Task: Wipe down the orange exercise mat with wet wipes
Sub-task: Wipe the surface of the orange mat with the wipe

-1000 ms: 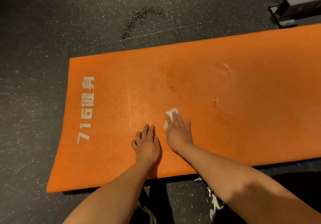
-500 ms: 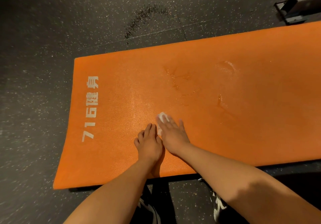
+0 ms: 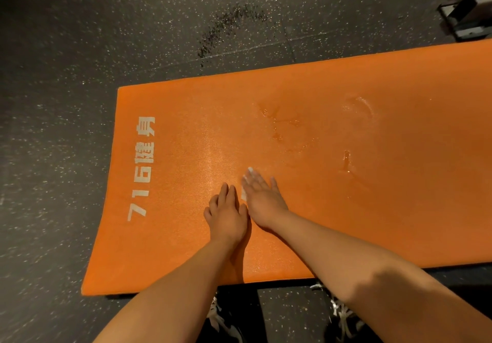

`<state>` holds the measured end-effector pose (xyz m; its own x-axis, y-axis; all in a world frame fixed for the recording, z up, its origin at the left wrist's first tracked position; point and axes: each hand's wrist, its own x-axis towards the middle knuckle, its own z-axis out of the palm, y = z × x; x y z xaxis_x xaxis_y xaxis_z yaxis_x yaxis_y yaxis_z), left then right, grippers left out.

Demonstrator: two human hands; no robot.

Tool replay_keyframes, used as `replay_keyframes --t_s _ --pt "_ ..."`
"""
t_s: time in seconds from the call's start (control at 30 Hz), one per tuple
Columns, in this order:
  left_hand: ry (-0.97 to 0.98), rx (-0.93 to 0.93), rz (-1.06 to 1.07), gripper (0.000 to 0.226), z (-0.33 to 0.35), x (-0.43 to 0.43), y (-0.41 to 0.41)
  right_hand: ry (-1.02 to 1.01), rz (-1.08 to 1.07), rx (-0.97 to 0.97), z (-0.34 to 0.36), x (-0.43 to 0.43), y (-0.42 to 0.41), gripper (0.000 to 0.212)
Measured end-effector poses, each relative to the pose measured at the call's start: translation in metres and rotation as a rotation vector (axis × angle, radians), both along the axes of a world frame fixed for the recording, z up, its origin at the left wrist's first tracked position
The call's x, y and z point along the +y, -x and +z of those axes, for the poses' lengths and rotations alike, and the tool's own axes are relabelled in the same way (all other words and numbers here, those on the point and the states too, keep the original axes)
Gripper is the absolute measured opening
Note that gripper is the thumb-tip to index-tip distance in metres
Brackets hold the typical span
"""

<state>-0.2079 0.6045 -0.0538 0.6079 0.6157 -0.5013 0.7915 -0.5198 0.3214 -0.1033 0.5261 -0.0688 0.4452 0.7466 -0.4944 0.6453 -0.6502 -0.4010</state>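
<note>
Orange exercise mat (image 3: 346,209) is laid flat on the dark speckled floor (image 3: 106,50). Its short end is turned to the left of the view and its length is cut off by the right edge of the frame. White lettering (image 3: 143,167), "716" followed by two characters, is printed along that short end.

The left grip (image 3: 227,212), a bare hand, is set palm down on the mat near its front edge. Its fingers are held straight and close together, and nothing is held in it. The right grip (image 3: 262,196) is placed just beside it, touching or nearly touching it at the thumb side, and is likewise spread flat with the fingers extended. A white wet wipe (image 3: 249,170) is pressed under it against the mat. Only a small part of the wipe is seen past the fingertips, and another scrap at the inner side of the palm; the fingers are not curled round it. Both forearms are stretched forward from the bottom of the view.

Glossy wet marks (image 3: 279,121) are seen on the mat beyond the grips, with a curved one (image 3: 358,105) farther right and a short streak (image 3: 346,160) nearer. A faint pale sheen is seen on the mat between the lettering and the hands.

A dark patch (image 3: 229,28) is marked on the floor beyond the mat's far edge. Part of a piece of dark equipment (image 3: 466,15) is seen in the upper right corner. Two shoes (image 3: 221,321) with pale laces are partly shown below the mat's front edge.
</note>
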Motion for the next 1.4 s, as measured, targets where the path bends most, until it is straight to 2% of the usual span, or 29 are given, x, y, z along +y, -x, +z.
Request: replay_keyframes --t_s 0.1,0.23,0.3,0.43,0.5,0.63,0.7,0.77,0.9,0.97,1.07,1.13,1.2,1.33,1.4 --pt "0.003 -0.014 0.0 0.058 -0.003 -0.003 0.002 -0.026 0.096 -0.008 -0.005 -0.001 -0.006 0.064" --pt "-0.021 0.008 -0.016 0.056 -0.003 -0.007 0.002 0.033 -0.228 -0.089 -0.003 -0.018 -0.022 0.072" --pt "-0.021 0.015 -0.014 0.055 -0.003 -0.008 0.001 0.049 -0.266 -0.075 -0.002 -0.02 -0.017 0.072" --pt "-0.006 0.021 0.017 0.055 -0.001 -0.01 -0.004 -0.034 0.016 -0.007 -0.001 -0.018 0.003 0.062" --pt "-0.006 0.035 0.014 0.055 0.002 -0.012 -0.008 -0.051 0.055 -0.012 -0.001 -0.024 -0.004 0.06" --pt "-0.023 0.055 -0.071 0.053 0.002 -0.016 -0.011 0.072 -0.32 -0.102 0.0 -0.041 -0.034 0.07" --pt "-0.02 0.061 -0.069 0.053 0.002 -0.016 -0.011 0.123 -0.429 -0.1 0.002 -0.041 -0.038 0.074" --pt "-0.008 0.057 -0.054 0.053 0.002 -0.015 -0.013 0.08 -0.369 -0.047 0.004 -0.032 -0.03 0.074" --pt "0.01 0.021 -0.008 0.053 0.002 -0.014 -0.015 -0.016 0.007 -0.017 -0.004 -0.018 -0.009 0.067" --pt "0.003 0.021 -0.005 0.054 0.002 -0.012 -0.015 -0.019 -0.007 -0.036 -0.007 -0.022 -0.018 0.069" --pt "-0.012 0.035 -0.022 0.055 0.002 -0.01 -0.016 0.047 -0.29 -0.065 -0.006 -0.032 -0.035 0.078" --pt "-0.014 0.037 -0.02 0.056 0.002 -0.009 -0.017 0.078 -0.381 -0.074 -0.004 -0.03 -0.036 0.081" --pt "-0.012 0.032 -0.016 0.056 0.002 -0.01 -0.018 0.042 -0.311 -0.018 -0.001 -0.021 -0.026 0.077" --pt "-0.01 0.019 -0.027 0.055 0.0 -0.01 -0.016 -0.031 0.007 0.015 -0.005 -0.01 -0.01 0.068" --pt "-0.02 0.023 -0.042 0.055 -0.001 -0.007 -0.014 -0.035 0.001 -0.037 -0.007 -0.014 -0.02 0.069"
